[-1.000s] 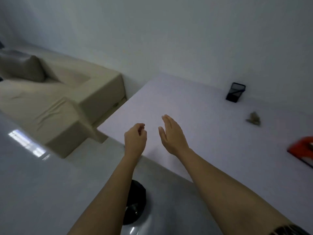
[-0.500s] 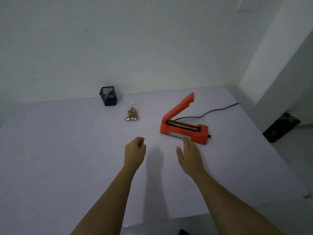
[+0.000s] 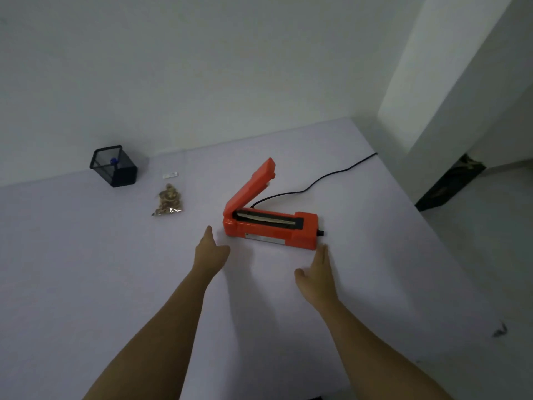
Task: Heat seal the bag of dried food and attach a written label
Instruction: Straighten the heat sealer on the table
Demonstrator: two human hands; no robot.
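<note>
An orange heat sealer (image 3: 271,226) sits mid-table with its lid raised. A small clear bag of brown dried food (image 3: 168,200) lies to its left. Behind the bag rests a small white label (image 3: 170,175). A black mesh pen holder (image 3: 115,166) with a blue-capped pen stands at the back left. My left hand (image 3: 209,254) is open, just in front of the sealer's left end. My right hand (image 3: 317,274) is open, just in front of the sealer's right end. Neither hand touches anything.
The sealer's black power cord (image 3: 326,177) runs back right off the white table (image 3: 86,269). A white wall stands behind. The table's right edge drops to the floor, where a dark object (image 3: 450,183) lies by a pillar.
The view swung from the sofa side to the sealer. Both hands moved forward and spread apart; my left hand went from curled to open.
</note>
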